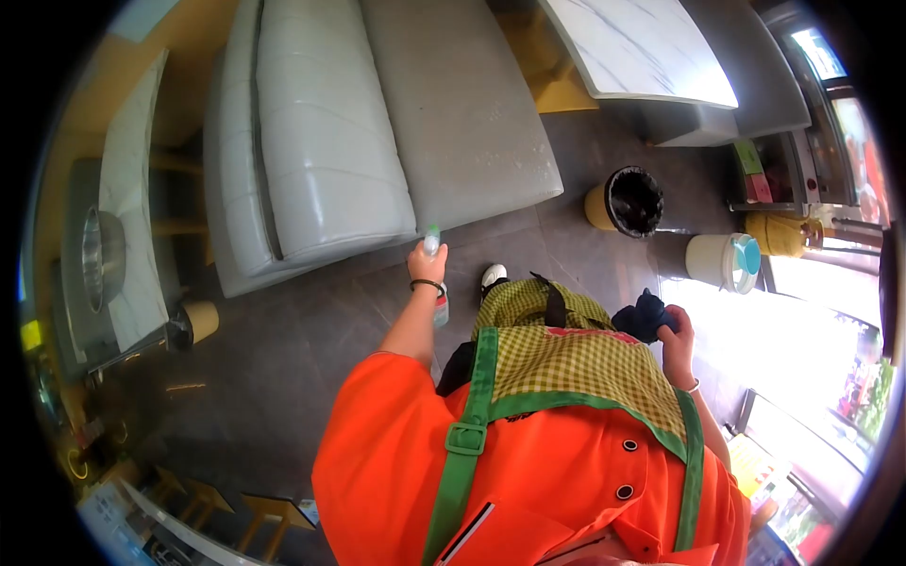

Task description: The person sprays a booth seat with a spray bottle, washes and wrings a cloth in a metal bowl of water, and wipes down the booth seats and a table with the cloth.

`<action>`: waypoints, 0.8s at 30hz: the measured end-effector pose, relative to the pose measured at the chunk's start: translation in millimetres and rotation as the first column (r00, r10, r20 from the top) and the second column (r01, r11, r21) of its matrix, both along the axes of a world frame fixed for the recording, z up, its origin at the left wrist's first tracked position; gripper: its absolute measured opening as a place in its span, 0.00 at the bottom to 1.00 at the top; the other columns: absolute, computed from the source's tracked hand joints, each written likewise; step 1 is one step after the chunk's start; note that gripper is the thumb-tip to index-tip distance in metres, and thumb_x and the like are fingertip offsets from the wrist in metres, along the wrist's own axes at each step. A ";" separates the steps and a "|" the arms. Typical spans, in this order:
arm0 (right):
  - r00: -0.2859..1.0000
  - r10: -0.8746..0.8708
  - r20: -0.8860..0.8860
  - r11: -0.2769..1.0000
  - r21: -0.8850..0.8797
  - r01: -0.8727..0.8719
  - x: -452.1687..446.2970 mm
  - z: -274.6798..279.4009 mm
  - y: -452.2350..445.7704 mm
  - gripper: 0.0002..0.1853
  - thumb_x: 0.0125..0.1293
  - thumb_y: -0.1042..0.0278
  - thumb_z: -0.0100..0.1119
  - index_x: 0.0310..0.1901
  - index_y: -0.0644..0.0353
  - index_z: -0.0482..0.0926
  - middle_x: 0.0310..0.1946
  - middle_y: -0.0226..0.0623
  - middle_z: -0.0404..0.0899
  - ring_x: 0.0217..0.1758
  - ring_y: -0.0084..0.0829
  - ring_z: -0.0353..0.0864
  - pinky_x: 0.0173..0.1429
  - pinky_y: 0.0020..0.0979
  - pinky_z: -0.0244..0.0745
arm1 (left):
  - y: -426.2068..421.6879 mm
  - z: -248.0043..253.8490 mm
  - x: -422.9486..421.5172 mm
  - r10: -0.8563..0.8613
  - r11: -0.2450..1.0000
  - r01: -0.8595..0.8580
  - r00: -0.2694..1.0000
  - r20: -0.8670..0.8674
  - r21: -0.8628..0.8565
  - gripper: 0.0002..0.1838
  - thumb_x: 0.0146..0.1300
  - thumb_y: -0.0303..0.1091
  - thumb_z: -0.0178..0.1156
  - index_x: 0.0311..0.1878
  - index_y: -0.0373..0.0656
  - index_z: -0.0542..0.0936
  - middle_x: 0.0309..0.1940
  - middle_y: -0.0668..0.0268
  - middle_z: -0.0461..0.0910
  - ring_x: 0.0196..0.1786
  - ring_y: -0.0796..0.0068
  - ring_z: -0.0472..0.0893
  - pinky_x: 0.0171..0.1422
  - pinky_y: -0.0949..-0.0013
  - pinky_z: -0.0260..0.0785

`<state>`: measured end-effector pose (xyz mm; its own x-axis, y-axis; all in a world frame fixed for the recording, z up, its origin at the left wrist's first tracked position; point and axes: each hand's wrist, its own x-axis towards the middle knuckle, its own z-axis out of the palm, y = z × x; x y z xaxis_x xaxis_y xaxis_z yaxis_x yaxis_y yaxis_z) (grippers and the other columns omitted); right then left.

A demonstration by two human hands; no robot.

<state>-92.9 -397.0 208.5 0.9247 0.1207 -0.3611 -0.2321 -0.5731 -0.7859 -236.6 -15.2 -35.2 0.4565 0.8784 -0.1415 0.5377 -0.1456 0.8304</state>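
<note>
My left hand (427,263) is wrapped round the neck of a spray bottle (441,309). The bottle's clear head and green tip point toward the grey bench seat (462,113), and its lower body shows below my wrist. In my right hand (678,341) is a bunched dark blue cloth (645,317), held out beside my checked apron (576,363). The fingers are closed on the cloth's near side. The bench's padded backrest (330,141) lies just beyond my left hand.
A lined trash bin (597,208) and a white bucket (706,261) stand on the floor to the right. A marble-topped table (651,47) is at the upper right. Another table (132,208), with a metal bowl (104,259), is on the left.
</note>
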 end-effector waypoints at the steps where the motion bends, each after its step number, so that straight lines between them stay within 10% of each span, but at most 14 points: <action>1: 1.000 0.003 0.003 1.000 0.001 -0.003 -1.2 -4.0 -3.0 0.16 0.43 0.80 0.48 0.39 0.64 0.72 0.29 0.29 0.71 0.31 0.21 0.69 0.39 0.20 0.66 | -0.7 1.1 2.2 -0.074 0.993 0.082 0.992 -0.100 0.081 0.13 0.44 0.41 0.61 0.25 0.39 0.77 0.24 0.51 0.77 0.31 0.49 0.76 0.37 0.53 0.67; 24: 0.988 -0.155 -0.018 0.988 0.005 0.155 -3.0 -16.3 -43.1 0.17 0.43 0.80 0.48 0.40 0.65 0.72 0.27 0.28 0.71 0.29 0.19 0.68 0.36 0.19 0.66 | -83.6 35.6 146.8 -0.566 0.817 0.564 0.824 -0.021 0.117 0.12 0.44 0.41 0.61 0.25 0.41 0.76 0.25 0.56 0.77 0.34 0.52 0.73 0.42 0.57 0.66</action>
<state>-95.9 -440.1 192.2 0.9258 -0.0211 -0.3775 -0.3317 -0.5245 -0.7841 -89.8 -98.9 0.4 0.8787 0.4750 -0.0472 0.3203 -0.5135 0.7961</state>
